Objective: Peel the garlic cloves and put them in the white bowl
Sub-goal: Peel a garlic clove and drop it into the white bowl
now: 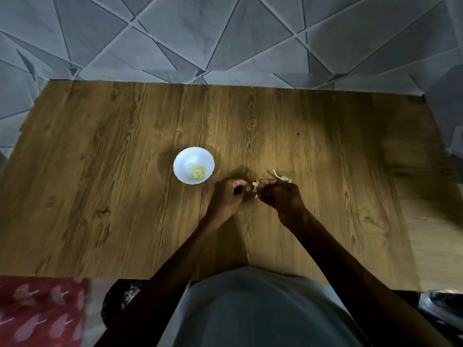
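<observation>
The white bowl [193, 165] stands on the wooden table [125, 171], a little left of centre, with several peeled yellowish garlic cloves [198, 172] inside. Just right of the bowl my two hands meet above the table. My right hand [280, 197] pinches a small pale garlic clove [255, 184] at its fingertips. My left hand [229, 196] has its fingers curled close to the same clove; whether they touch it is hard to tell. Loose garlic skin [281, 177] lies on the table just behind my right hand.
The table's far edge meets a grey patterned tiled floor [225, 33]. A red patterned cloth [40, 311] lies below the table's near left corner. My light shirt [250, 309] fills the bottom centre.
</observation>
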`<action>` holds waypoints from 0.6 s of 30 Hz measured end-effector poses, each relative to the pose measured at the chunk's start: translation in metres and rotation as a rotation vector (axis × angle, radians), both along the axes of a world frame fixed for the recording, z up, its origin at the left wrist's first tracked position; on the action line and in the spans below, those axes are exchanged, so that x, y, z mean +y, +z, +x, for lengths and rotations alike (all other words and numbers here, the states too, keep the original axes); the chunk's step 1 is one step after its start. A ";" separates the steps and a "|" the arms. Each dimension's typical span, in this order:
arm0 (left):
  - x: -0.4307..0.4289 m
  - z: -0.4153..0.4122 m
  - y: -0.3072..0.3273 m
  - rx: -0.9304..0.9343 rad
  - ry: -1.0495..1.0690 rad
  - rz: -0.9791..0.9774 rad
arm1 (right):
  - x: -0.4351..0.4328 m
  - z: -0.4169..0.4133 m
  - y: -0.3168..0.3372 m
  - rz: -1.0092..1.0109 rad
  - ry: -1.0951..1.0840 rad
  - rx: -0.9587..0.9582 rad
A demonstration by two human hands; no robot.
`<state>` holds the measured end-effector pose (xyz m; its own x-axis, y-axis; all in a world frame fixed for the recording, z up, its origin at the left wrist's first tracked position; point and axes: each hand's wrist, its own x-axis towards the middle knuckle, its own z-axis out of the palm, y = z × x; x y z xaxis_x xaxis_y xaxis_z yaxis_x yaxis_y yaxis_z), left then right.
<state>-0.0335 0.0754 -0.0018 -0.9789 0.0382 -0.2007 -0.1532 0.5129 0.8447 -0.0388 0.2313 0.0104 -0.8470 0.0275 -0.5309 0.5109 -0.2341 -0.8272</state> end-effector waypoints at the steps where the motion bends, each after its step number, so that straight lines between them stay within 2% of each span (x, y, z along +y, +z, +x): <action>1: 0.001 -0.001 0.000 -0.010 0.034 0.039 | 0.001 0.001 -0.001 0.066 0.020 0.038; 5: 0.001 -0.002 -0.002 -0.050 0.102 0.188 | 0.002 0.000 -0.005 0.255 0.090 0.127; 12: 0.004 0.002 0.005 -0.007 0.101 0.267 | 0.005 -0.002 0.002 0.255 0.171 0.125; 16: 0.008 0.006 0.004 -0.009 0.187 0.312 | 0.005 -0.004 0.007 0.289 0.102 0.064; 18: 0.008 0.007 0.003 -0.016 0.199 0.319 | 0.006 -0.004 0.003 0.372 0.085 0.078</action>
<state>-0.0262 0.0834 0.0016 -0.9702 -0.0895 -0.2252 -0.2383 0.1836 0.9537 -0.0424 0.2378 0.0134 -0.8922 0.1342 -0.4313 0.4473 0.1297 -0.8849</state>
